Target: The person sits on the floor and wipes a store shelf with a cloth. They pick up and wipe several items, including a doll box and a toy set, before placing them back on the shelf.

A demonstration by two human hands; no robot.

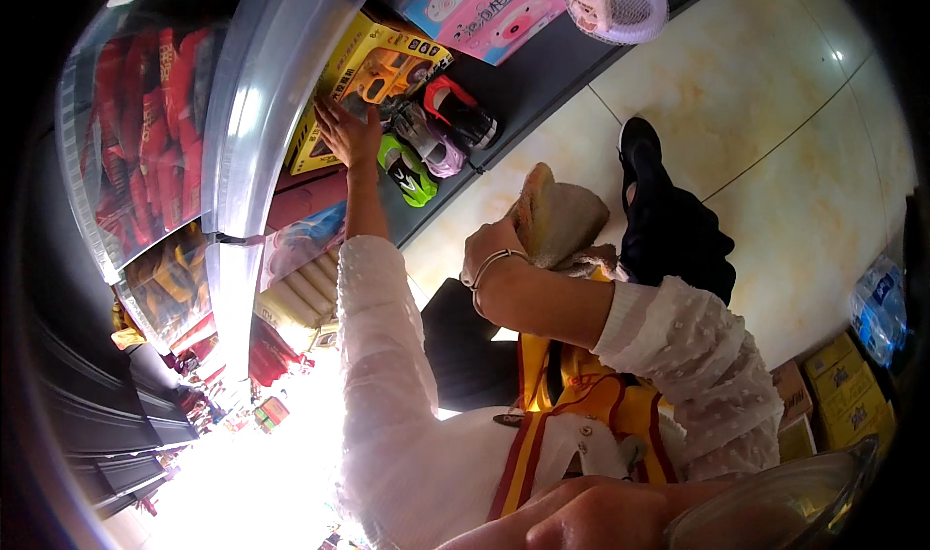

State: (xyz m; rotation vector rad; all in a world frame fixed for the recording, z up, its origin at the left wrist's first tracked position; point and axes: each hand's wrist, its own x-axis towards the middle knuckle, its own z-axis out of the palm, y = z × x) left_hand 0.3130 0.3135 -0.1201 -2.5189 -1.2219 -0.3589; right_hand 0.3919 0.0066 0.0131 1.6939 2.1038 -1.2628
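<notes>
My left hand [349,131] reaches onto the low shelf. Its fingers are stretched out against a yellow toy box [347,58] with an orange toy vehicle behind its window. Beside that hand, toy cars stand at the shelf's edge: a green one [407,170], a purple and grey one [441,151] and a red and black one [463,110]. My right hand [492,250] is closed round a bunched tan cloth [562,222] in front of my body. The cloth hides part of its fingers.
A pink toy box [496,9] and a white mesh-like item [612,5] sit farther along the dark shelf [538,70]. Red packages [160,124] fill a clear bin above. Yellow cartons [851,390] and wrapped bottles [880,308] stand on the tiled floor [775,201] at right.
</notes>
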